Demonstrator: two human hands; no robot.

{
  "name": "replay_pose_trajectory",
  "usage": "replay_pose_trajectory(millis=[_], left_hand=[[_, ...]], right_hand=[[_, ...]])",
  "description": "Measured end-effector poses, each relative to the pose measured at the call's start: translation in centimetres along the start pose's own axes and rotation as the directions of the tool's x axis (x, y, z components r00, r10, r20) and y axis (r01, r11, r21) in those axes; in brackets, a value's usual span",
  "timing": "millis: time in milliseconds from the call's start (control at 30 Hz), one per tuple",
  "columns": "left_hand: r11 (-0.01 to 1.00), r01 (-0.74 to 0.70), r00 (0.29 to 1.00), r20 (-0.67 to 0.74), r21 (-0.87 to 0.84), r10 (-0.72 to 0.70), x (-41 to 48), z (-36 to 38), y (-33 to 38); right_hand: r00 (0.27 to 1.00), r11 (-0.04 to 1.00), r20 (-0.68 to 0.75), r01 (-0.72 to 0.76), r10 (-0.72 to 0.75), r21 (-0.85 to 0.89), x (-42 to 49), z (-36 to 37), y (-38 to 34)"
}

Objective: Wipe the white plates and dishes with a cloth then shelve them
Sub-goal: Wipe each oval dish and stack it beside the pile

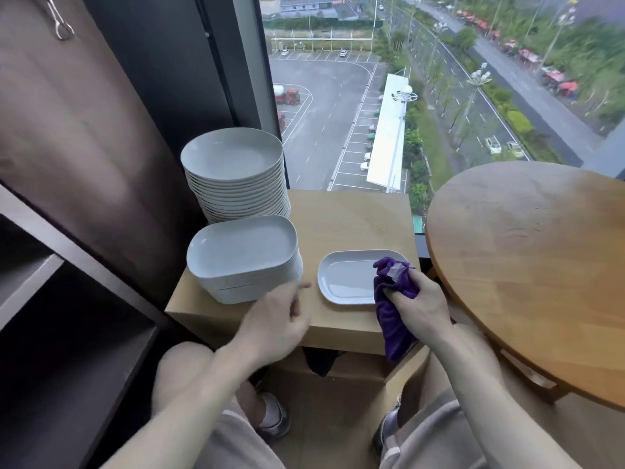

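Note:
A single white rectangular dish (348, 279) lies flat on the small wooden table (355, 218). My right hand (417, 306) grips a purple cloth (394, 319) at the dish's right end; part of the cloth hangs below the table edge. My left hand (277, 319) hovers over the table's front edge, left of the dish, fingers loosely curled and one finger pointing toward it, holding nothing. A stack of white rectangular dishes (245, 258) stands at the table's left, and a taller stack of round white plates (236, 174) stands behind it.
A dark shelf unit (67, 299) with open compartments stands to the left. A round wooden table (534, 265) is close on the right. A large window (406, 79) lies beyond the small table. My knees and shoes are below.

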State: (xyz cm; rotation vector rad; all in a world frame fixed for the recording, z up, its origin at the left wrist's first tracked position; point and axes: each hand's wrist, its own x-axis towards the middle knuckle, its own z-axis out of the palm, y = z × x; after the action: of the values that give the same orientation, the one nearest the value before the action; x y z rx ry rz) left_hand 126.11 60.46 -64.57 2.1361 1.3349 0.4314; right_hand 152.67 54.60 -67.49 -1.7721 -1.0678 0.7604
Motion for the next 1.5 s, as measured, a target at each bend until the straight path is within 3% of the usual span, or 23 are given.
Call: replay_pose_trajectory(millis=[100, 333, 500, 833, 1167, 1500], left_hand=[[0.997, 0.073, 0.978, 0.197, -0.037, -0.065, 0.9, 5.8, -0.4], [0.989, 0.142, 0.986, 0.092, -0.029, -0.139, 5.4, 10.2, -1.5], [0.987, 0.157, 0.977, 0.140, 0.019, -0.158, 7.4, 10.1, -3.0], [0.995, 0.091, 0.991, 0.098, 0.026, -0.094, 8.2, 10.5, -3.6], [0.995, 0.087, 0.994, 0.063, -0.041, -0.084, 8.2, 10.6, -3.5], [0.989, 0.120, 0.993, 0.002, -0.084, -0.121, 8.4, 10.5, -3.1]], right_hand=[[1.000, 1.000, 0.017, 0.014, -0.014, -0.002, 1.0, -0.5, -0.2], [0.997, 0.978, -0.012, 0.073, -0.076, -0.195, 4.7, -0.9, -0.2], [0.983, 0.835, 0.134, -0.030, 0.123, -0.549, 6.1, 1.0, 1.4], [0.983, 0.742, 0.116, -0.030, 0.144, -0.670, 7.0, 2.8, 1.3], [0.949, 0.592, 0.314, 0.258, -0.009, -0.763, 8.5, 7.2, -0.9], [0.816, 0.427, 0.572, 0.547, -0.082, -0.720, 7.8, 9.3, -3.3]])
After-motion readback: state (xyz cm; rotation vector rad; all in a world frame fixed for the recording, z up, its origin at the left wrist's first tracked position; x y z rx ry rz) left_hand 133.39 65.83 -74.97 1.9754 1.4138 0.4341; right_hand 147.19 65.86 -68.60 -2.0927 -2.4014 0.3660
